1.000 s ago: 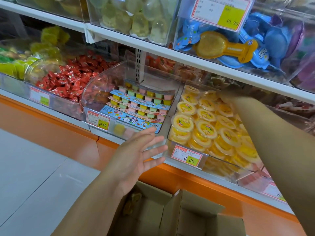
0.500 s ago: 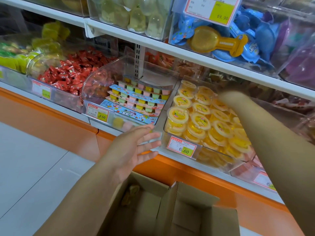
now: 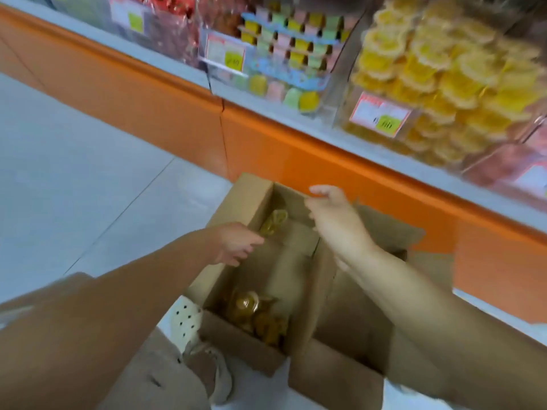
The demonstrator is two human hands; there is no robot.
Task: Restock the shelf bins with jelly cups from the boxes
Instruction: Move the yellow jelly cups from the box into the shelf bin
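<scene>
Jelly cups [image 3: 254, 315] lie in the cardboard box [image 3: 239, 202] on the floor — more fill the shelf bin [image 3: 347, 108] above. The left hand [image 3: 236, 244] is in the box beside one cup, its grip too blurred to tell; the right hand [image 3: 334, 214] hovers above, fingers loose, empty.

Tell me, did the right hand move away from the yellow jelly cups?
Yes. The right hand came down from the yellow jelly cup bin to above the cardboard box.
</scene>
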